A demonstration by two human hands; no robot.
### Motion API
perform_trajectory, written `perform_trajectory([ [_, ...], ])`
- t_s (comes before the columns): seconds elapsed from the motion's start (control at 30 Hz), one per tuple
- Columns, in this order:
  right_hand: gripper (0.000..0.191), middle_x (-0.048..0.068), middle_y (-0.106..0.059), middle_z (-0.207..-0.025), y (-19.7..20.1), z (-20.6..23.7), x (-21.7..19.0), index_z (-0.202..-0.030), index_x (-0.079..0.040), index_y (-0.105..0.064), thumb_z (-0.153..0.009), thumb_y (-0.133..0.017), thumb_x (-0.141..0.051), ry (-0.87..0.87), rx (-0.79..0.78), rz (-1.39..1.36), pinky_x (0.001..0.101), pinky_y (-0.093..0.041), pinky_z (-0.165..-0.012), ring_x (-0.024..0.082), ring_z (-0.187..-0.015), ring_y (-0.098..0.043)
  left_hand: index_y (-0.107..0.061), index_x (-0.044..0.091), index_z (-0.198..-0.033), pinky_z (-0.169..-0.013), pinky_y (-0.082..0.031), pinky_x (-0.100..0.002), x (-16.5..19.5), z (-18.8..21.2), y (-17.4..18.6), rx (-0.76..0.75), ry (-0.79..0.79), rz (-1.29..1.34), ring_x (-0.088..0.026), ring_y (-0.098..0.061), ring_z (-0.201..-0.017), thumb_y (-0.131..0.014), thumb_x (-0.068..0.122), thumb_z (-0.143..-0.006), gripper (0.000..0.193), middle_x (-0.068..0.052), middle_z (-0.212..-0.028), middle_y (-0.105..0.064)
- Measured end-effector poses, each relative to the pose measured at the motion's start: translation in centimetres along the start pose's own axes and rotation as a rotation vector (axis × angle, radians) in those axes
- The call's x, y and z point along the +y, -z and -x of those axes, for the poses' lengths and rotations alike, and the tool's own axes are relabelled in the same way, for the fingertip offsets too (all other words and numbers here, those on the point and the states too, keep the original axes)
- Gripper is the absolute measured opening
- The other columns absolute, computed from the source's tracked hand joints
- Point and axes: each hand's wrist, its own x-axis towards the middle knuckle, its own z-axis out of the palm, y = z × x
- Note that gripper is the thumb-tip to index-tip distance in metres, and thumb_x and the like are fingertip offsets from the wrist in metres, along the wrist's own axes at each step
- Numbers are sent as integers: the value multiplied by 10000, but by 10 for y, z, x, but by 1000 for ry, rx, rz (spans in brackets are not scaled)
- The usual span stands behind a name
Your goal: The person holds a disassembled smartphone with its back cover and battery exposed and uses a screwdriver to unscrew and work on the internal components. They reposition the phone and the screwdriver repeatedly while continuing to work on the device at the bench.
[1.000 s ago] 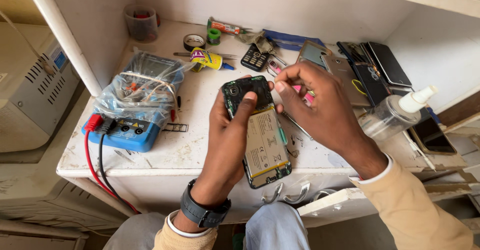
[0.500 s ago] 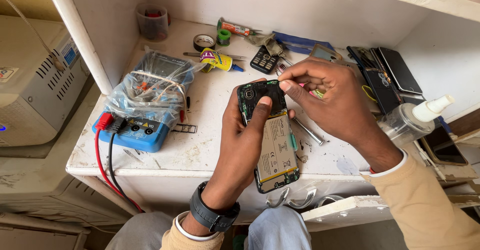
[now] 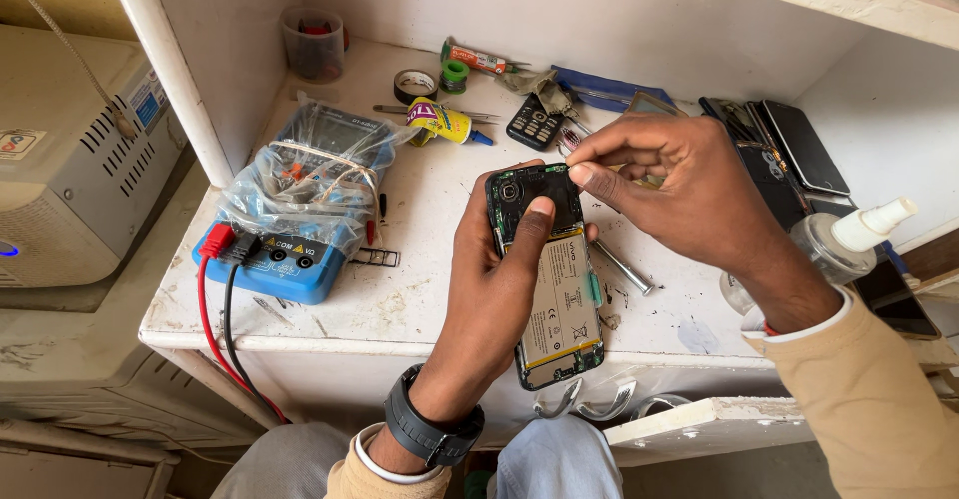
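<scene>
Back cover already off and battery exposed: left hand (image 3: 494, 279) grips the opened phone (image 3: 544, 269) above the bench (image 3: 420, 299), right hand (image 3: 689, 194) pinches something tiny at its top edge, internals apparently not yet removed.

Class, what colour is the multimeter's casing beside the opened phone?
Blue: the multimeter, partly wrapped in clear plastic, shows best in the head view.

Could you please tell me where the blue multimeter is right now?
In the head view, the blue multimeter wrapped in clear plastic lies on the left of the white bench, left of the left hand, below the black tape roll.
</scene>
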Motion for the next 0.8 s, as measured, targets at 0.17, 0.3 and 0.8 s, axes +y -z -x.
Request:
perform_trajectory([
  [0.17, 211, 86, -790, -994, 10, -8, 0, -1076, -4, -763, -896, -773, -113, -63, -85, -60, 257, -606, -839, 113, -925, -741, -506, 31, -1339, -727, -626, -319, 1, 1, 0, -9, 22, -17, -176, -734, -931, -540, 143, -1055, 307, -107, -1102, -683],
  [0.3, 227, 100, -806, -968, 20, -13, 1, -1067, -2, -783, -877, -785, -126, -150, -181, -142, 261, -611, -828, 117, -909, -746, -508, 8, -1343, -786, -621, -309, 3, 1, -1, -40, 5, -21, -178, -735, -957, -532, 134, -1070, 302, -111, -1135, -687],
  [0.8, 280, 160, -804, -947, 27, -26, 12, -1060, 43, -790, -796, -811, -47, -350, -212, -244, 283, -636, -780, 175, -845, -771, -515, 13, -1344, -789, -615, -304, 4, 2, -1, -45, 30, -21, -179, -736, -967, -532, 128, -1065, 302, -110, -1137, -692],
])
